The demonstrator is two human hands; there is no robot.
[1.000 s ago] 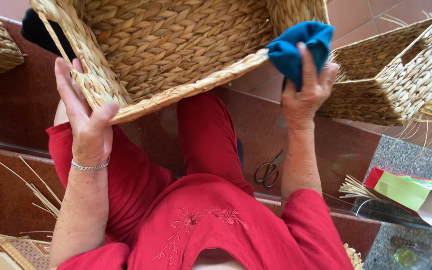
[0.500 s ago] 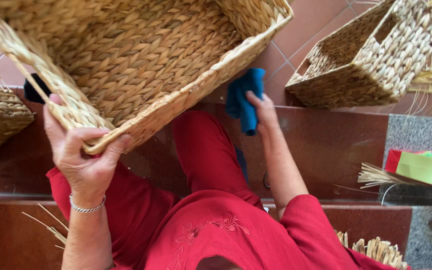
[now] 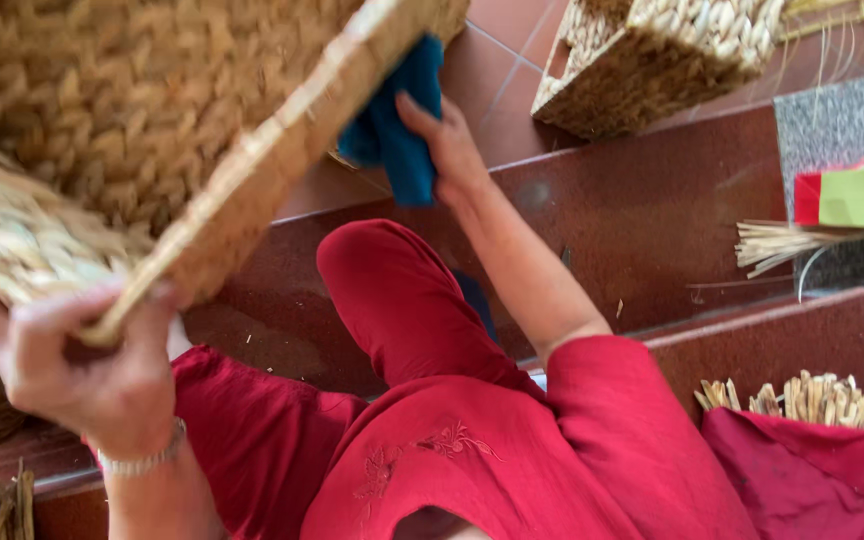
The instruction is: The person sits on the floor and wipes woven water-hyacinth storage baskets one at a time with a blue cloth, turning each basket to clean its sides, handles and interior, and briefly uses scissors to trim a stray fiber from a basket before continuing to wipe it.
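Note:
A large woven straw basket (image 3: 152,120) fills the upper left, tilted with its opening toward me. My left hand (image 3: 82,370) grips its near corner at the rim; a silver bracelet sits on that wrist. My right hand (image 3: 447,150) holds a blue cloth (image 3: 392,130) pressed against the outer side of the basket, just under the rim. I sit on red stone steps in red clothes, with my knee (image 3: 372,270) raised below the cloth.
A second woven basket (image 3: 652,60) stands on the tiled floor at the upper right. Bundles of straw stalks (image 3: 792,395) lie at the right, one wrapped in red cloth. A green and red packet (image 3: 852,195) lies on the grey ledge.
The basket has swung closer and further left, and the view has dropped lower. My right hand has moved the blue cloth along the basket's outer side.

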